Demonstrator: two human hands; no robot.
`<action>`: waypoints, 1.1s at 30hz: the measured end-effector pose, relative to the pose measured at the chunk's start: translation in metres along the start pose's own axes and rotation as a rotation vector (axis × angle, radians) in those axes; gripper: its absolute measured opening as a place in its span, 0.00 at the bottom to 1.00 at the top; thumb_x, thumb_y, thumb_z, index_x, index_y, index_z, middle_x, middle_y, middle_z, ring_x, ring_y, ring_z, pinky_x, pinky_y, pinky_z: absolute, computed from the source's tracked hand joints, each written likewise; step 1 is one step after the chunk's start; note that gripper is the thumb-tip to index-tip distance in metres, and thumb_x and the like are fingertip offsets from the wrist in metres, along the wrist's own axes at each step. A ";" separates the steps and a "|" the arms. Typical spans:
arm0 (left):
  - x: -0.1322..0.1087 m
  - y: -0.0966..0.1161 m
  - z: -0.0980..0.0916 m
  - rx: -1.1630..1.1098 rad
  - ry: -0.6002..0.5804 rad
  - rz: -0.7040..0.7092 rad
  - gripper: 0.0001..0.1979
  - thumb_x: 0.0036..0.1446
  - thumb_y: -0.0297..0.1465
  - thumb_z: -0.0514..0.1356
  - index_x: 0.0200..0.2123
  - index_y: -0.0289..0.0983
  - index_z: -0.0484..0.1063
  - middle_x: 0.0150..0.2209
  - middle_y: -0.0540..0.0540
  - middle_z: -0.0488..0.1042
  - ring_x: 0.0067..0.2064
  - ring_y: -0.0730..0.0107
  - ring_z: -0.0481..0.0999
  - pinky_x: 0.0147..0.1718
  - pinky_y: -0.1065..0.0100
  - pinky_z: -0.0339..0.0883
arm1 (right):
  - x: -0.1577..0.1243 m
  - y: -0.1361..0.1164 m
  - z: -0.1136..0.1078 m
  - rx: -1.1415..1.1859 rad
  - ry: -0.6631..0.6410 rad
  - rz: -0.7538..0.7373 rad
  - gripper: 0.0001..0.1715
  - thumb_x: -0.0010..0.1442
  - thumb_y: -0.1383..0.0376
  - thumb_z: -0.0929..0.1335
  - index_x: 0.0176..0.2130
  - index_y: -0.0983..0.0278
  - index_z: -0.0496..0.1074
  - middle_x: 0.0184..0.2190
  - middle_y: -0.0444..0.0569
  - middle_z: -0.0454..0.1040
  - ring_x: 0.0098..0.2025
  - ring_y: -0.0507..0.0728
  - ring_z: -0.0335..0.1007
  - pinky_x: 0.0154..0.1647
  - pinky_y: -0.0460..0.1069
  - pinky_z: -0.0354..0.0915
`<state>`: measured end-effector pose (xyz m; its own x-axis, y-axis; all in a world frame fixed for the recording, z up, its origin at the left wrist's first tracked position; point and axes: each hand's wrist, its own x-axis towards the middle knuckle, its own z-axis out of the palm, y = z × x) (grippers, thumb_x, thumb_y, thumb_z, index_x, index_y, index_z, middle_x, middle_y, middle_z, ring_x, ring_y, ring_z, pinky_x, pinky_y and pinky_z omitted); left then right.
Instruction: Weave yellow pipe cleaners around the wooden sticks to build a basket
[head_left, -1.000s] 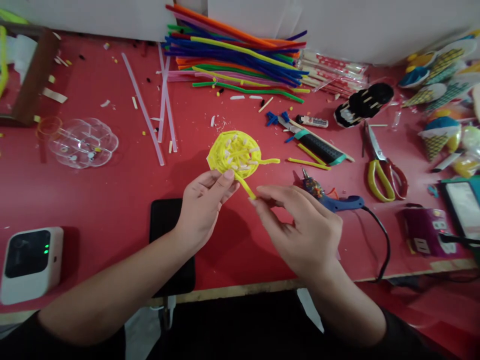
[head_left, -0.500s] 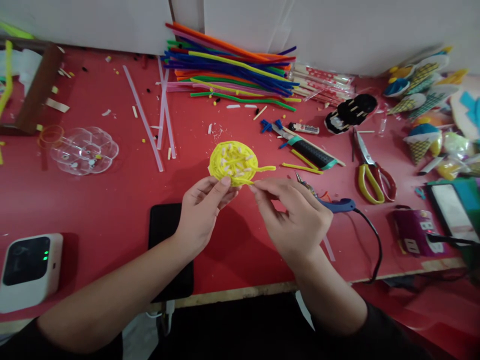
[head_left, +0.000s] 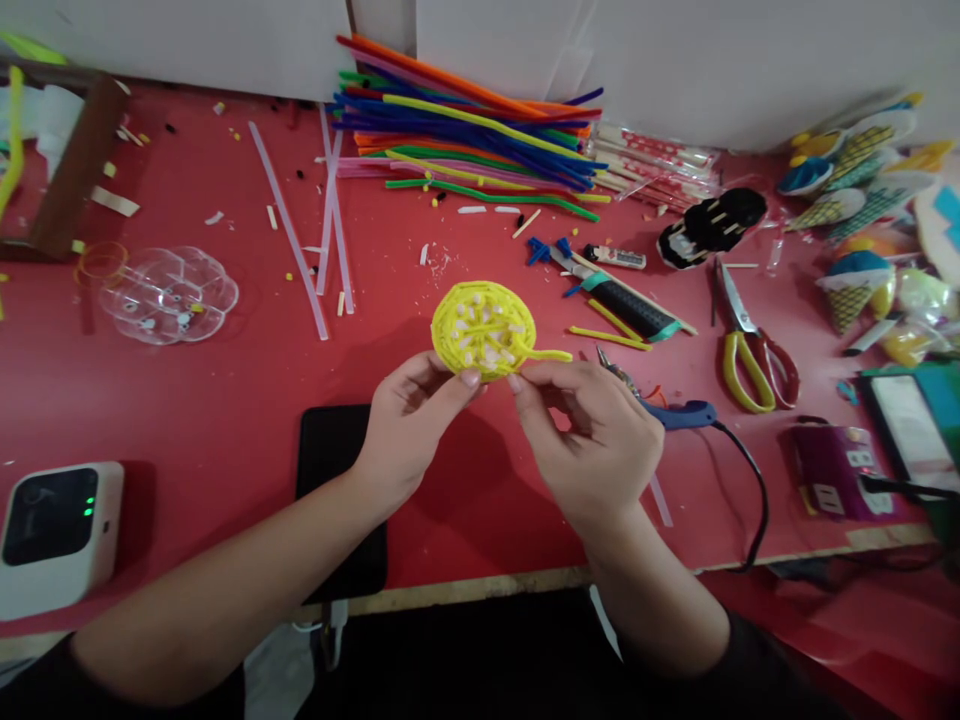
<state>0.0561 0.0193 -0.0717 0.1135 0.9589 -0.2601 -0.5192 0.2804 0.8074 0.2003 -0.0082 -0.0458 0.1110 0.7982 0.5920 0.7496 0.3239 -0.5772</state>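
Note:
A round yellow woven disc of pipe cleaner (head_left: 484, 327) with white spokes is held just above the red table (head_left: 225, 400). My left hand (head_left: 411, 425) pinches its lower left rim between thumb and fingers. My right hand (head_left: 592, 440) pinches the lower right rim, where a loose yellow tail (head_left: 547, 355) sticks out to the right. Both hands are closed on the disc.
A pile of coloured pipe cleaners (head_left: 480, 130) lies at the back. A glue gun (head_left: 675, 410) with its black cord, yellow-handled scissors (head_left: 750, 345) and a utility knife (head_left: 622, 300) lie to the right. A clear plastic tray (head_left: 169, 295), a white device (head_left: 52, 535) and a black phone (head_left: 337, 490) are on the left.
The loose yellow strand hanging below the disc has been wound in along its rim. My right hand moved up to the disc's edge, and the disc sits a little further right.

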 end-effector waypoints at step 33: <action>-0.009 0.006 0.005 0.178 -0.039 0.108 0.07 0.53 0.33 0.76 0.35 0.42 0.85 0.37 0.48 0.87 0.42 0.66 0.86 0.46 0.67 0.80 | -0.008 -0.005 -0.001 0.397 0.017 0.274 0.05 0.61 0.69 0.74 0.33 0.60 0.75 0.26 0.40 0.76 0.23 0.49 0.72 0.21 0.44 0.69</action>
<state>0.0563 0.0123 -0.0619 0.1002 0.9837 -0.1494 -0.3724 0.1763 0.9112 0.1964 -0.0170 -0.0473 0.2828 0.8741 0.3950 0.3846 0.2739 -0.8815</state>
